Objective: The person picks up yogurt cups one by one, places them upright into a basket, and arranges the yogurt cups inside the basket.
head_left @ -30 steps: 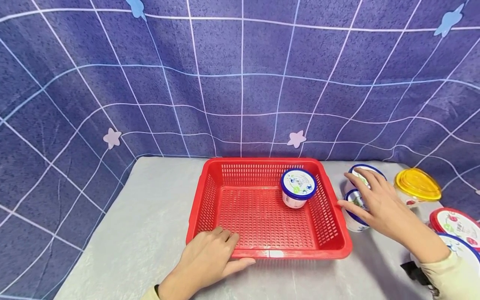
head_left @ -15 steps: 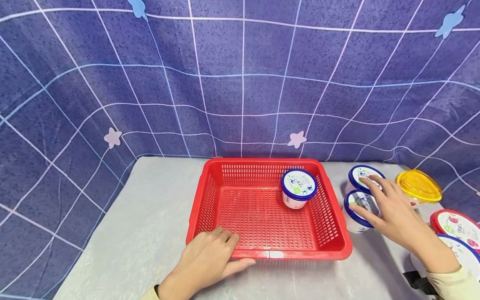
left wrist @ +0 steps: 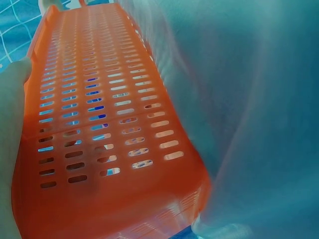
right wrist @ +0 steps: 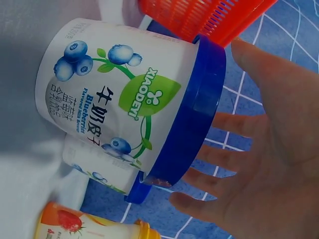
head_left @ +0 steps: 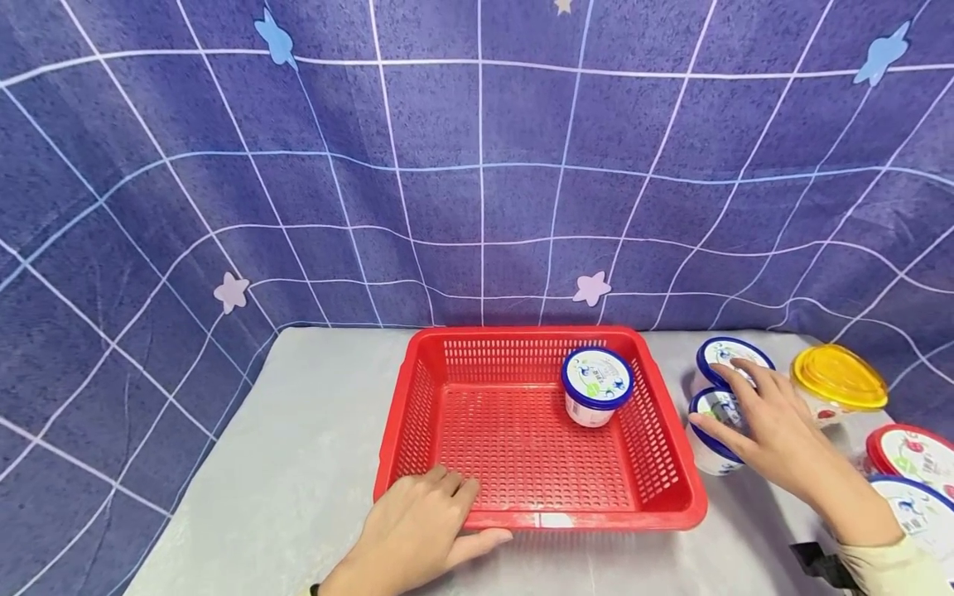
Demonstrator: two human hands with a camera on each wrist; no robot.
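My left hand [head_left: 417, 530] grips the near rim of a red perforated plastic basket [head_left: 589, 520], fingers curled inside and thumb outside. In the left wrist view the basket's slotted outer wall [left wrist: 114, 114] fills the middle. Inside the basket, toward its right back corner, stands a blue-lidded tub [head_left: 596, 389]. My right hand [head_left: 782, 439] hovers with spread fingers over two more blue-lidded tubs, the nearer one [head_left: 710, 457] and the farther one [head_left: 726, 352]. The right wrist view shows blueberry pictures on the nearer tub [right wrist: 119, 99]; whether the fingertips touch its lid I cannot tell.
A yellow-lidded tub [head_left: 838, 377] stands behind the right hand. Farther right are a red-lidded tub [head_left: 920, 455] and a large blue-lidded tub [head_left: 920, 517], partly behind the forearm. A purple-blue grid-patterned cloth [head_left: 477, 190] rises behind the grey table [head_left: 298, 447].
The right hand has shifted right, away from the basket's edge, and sits over the two blue-lidded tubs. The left hand keeps its hold on the rim. The head view has tilted slightly upward.
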